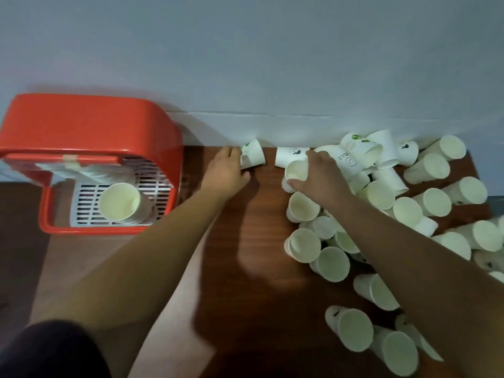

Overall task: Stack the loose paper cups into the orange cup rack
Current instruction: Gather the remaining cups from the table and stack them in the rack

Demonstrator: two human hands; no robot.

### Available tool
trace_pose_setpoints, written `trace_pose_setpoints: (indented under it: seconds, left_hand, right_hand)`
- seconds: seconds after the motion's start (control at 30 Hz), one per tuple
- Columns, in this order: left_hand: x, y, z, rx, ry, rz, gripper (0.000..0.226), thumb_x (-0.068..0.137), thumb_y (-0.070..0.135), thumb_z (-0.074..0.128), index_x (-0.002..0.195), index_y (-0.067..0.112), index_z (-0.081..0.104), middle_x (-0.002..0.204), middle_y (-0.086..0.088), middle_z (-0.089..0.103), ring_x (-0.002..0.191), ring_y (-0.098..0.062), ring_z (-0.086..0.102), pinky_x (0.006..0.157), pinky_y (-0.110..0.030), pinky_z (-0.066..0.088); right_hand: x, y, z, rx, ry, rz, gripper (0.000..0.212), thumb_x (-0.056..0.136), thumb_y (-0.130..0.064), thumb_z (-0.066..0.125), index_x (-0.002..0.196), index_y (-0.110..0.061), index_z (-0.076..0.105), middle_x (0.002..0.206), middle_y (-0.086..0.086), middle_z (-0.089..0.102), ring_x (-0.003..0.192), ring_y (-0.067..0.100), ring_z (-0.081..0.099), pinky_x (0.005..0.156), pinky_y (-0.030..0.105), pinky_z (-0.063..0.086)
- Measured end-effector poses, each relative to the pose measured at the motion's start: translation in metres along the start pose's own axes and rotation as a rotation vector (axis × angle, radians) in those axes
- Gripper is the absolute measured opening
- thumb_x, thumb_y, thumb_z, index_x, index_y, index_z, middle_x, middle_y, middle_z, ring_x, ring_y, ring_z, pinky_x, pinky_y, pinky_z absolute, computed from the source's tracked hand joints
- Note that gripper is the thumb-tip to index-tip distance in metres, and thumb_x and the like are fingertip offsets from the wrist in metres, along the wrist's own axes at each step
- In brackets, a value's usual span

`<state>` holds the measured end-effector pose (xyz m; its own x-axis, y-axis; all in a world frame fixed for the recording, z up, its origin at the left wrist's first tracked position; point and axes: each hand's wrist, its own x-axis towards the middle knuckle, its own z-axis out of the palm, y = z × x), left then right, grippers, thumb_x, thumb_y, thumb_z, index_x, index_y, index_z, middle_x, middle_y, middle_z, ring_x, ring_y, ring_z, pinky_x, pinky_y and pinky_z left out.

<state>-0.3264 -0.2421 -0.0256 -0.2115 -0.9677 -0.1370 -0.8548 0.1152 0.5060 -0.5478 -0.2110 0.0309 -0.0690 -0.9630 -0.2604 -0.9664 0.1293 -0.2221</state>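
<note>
Few cups (120,201) sit in the orange cup rack (90,124) (dozens lie loose on the desk (245,268)); left hand (227,170) and right hand (316,174) each curl fingers (231,153) round a cup (252,158).

One orange cup rack (95,118), two hands, left hand (227,170) and right hand (319,173) — and roughly thirty loose paper cups (331,264).

Plain pale grey-blue wall (245,50) across upper half, unmarked. Thin horizontal seam (259,114) low on wall, just above table's far edge. Dark reddish-brown wood-grain tabletop (259,255) butted against wall, slightly glossy, soft pale highlight mid-surface. Lighter brown wood-look surface (49,255) at left; floor or table, cannot tell. Dim, even indoor light, soft-edged shadows.
</note>
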Motion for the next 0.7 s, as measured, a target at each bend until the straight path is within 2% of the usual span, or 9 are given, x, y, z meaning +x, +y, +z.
trace_pose_setpoints:
  seconds: [0.17,0.3,0.43,0.53,0.6,0.7]
  left_hand:
    - [0.046,0.022,0.039,0.228,-0.018,-0.048,0.078,0.084,0.048,0.07,0.139,0.005,0.036,0.133,-0.015,0.047,0.123,-0.035,0.049,0.101,-0.046,0.039]
    - [0.059,0.016,0.055,0.318,0.033,-0.034,0.064,0.088,0.037,0.067,0.138,0.008,0.039,0.128,-0.016,0.05,0.119,-0.036,0.05,0.098,-0.044,0.037]
    - [0.043,0.012,0.048,0.122,0.111,-0.066,0.059,0.083,0.03,0.07,0.132,0.006,0.046,0.12,-0.018,0.053,0.11,-0.04,0.053,0.086,-0.046,0.044]
    - [0.011,0.009,0.026,-0.133,0.179,-0.112,0.064,0.081,0.031,0.076,0.131,0.004,0.048,0.125,-0.015,0.054,0.114,-0.032,0.054,0.087,-0.039,0.045]
    - [-0.015,0.008,0.004,-0.217,0.209,-0.113,0.066,0.081,0.034,0.077,0.133,0.007,0.047,0.127,-0.011,0.055,0.116,-0.025,0.053,0.085,-0.031,0.043]
    - [-0.055,0.004,-0.037,-0.337,0.254,-0.097,0.071,0.08,0.038,0.077,0.138,0.015,0.043,0.13,-0.002,0.053,0.118,-0.018,0.053,0.091,-0.034,0.048]
  right_hand:
    - [0.02,0.019,0.023,-0.062,0.005,-0.063,0.071,0.072,-0.054,0.075,0.121,-0.011,0.049,0.124,0.015,0.054,0.109,0.034,0.054,0.09,0.042,0.044]
    - [0.026,0.029,0.033,-0.057,-0.01,-0.105,0.054,0.074,-0.047,0.072,0.11,-0.013,0.05,0.115,0.01,0.056,0.105,0.033,0.055,0.088,0.041,0.042]
    - [0.023,0.026,0.028,0.034,0.022,-0.14,0.062,0.075,-0.044,0.073,0.121,-0.009,0.052,0.117,0.011,0.056,0.108,0.033,0.053,0.089,0.042,0.042]
    - [0.012,0.015,0.016,0.184,0.058,-0.164,0.069,0.076,-0.042,0.075,0.129,-0.005,0.051,0.123,0.014,0.055,0.115,0.034,0.051,0.094,0.045,0.045]
    - [0.001,0.004,0.008,0.249,0.061,-0.173,0.07,0.076,-0.039,0.076,0.132,-0.006,0.05,0.124,0.013,0.055,0.115,0.032,0.052,0.095,0.043,0.044]
    - [-0.018,-0.021,0.002,0.325,0.066,-0.194,0.071,0.075,-0.036,0.078,0.133,-0.006,0.051,0.123,0.012,0.056,0.116,0.03,0.052,0.097,0.038,0.042]
